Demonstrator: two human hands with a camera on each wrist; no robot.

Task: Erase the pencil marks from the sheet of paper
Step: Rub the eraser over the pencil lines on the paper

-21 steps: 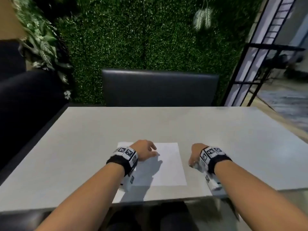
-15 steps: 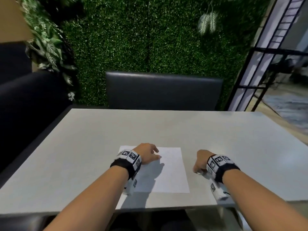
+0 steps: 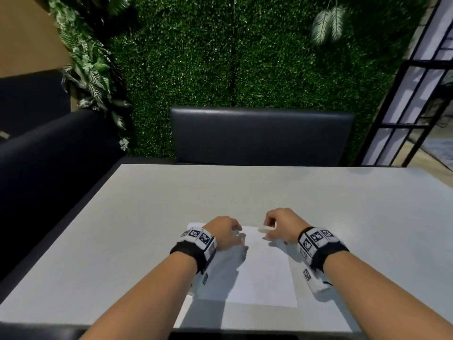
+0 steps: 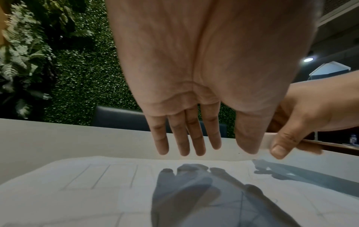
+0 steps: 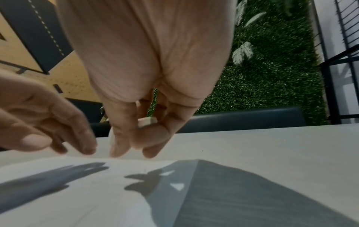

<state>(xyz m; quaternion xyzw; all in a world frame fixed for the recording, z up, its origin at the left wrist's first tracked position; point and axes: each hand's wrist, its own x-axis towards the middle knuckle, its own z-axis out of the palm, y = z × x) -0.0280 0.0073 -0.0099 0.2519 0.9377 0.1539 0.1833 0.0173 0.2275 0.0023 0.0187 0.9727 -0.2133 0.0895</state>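
A white sheet of paper [image 3: 264, 271] is lying flat on the grey table [image 3: 343, 204], near the table's 6 o'clock edge. Faint pencil marks [image 4: 101, 176], straight ruled lines forming boxes, are showing on the sheet in the left wrist view. The left hand [image 3: 221, 233] is hovering over the sheet's 11 o'clock corner, fingers [image 4: 180, 138] straight, loosely spread and pointing down, holding nothing; whether the tips are touching the paper cannot be told. The right hand [image 3: 282, 225] is sitting at the sheet's 1 o'clock corner, its fingers curled and pinching a small white eraser [image 5: 147, 121] between thumb and fingertips. The eraser [image 3: 266, 228] is lying at the far edge of the sheet; contact with the paper cannot be told. Both hands are casting shadows across the sheet. At 12 o'clock beyond the table, a dark chair back [image 3: 259, 136] is standing against a green hedge wall [image 3: 232, 57].
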